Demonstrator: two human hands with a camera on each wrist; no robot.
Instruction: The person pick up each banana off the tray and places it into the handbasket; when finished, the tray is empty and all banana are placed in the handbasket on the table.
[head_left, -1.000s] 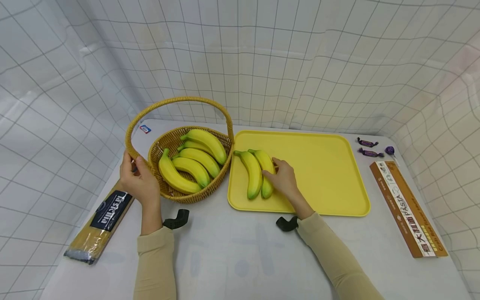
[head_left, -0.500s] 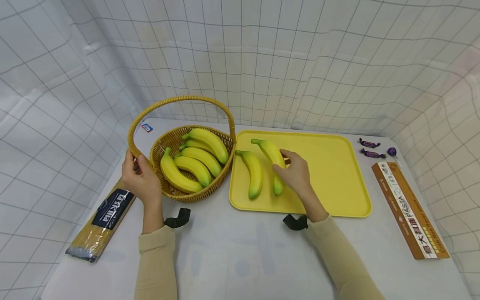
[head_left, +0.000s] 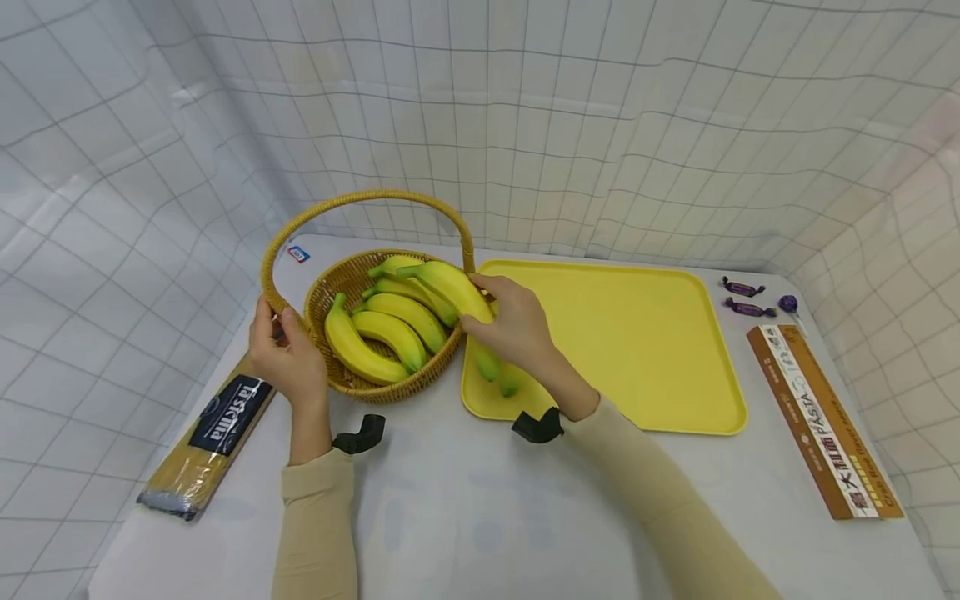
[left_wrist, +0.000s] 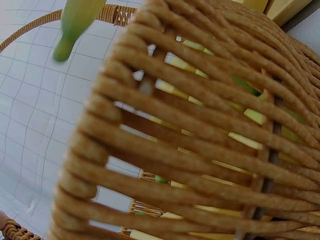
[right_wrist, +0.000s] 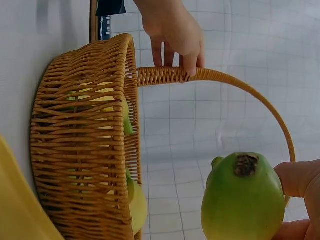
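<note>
A wicker basket (head_left: pixel 352 383) with a tall arched handle (head_left: pixel 360 200) holds several yellow bananas (head_left: pixel 360 350). My left hand (head_left: pixel 288 354) grips the handle's base at the basket's left side; the right wrist view shows its fingers (right_wrist: pixel 175 35) curled round the handle. My right hand (head_left: pixel 513 325) holds one banana (head_left: pixel 450 287) in the air above the basket's right rim, its green tip (right_wrist: pixel 243 197) close to the right wrist camera. Another banana (head_left: pixel 510 382) lies on the yellow tray (head_left: pixel 637 333), mostly hidden behind my right hand. The left wrist view is filled by basket weave (left_wrist: pixel 200 140).
A spaghetti pack (head_left: pixel 206 442) lies at the left of the white table. A long brown pasta box (head_left: pixel 821 417) lies at the right, with wrapped candies (head_left: pixel 742 298) behind it. A small blue-and-white tag (head_left: pixel 297 253) sits at the back left. White gridded cloth walls surround the table.
My right hand lifted one banana off the tray and carried it left to above the basket's rim. The other banana stayed on the tray. My left hand kept its hold on the handle.
</note>
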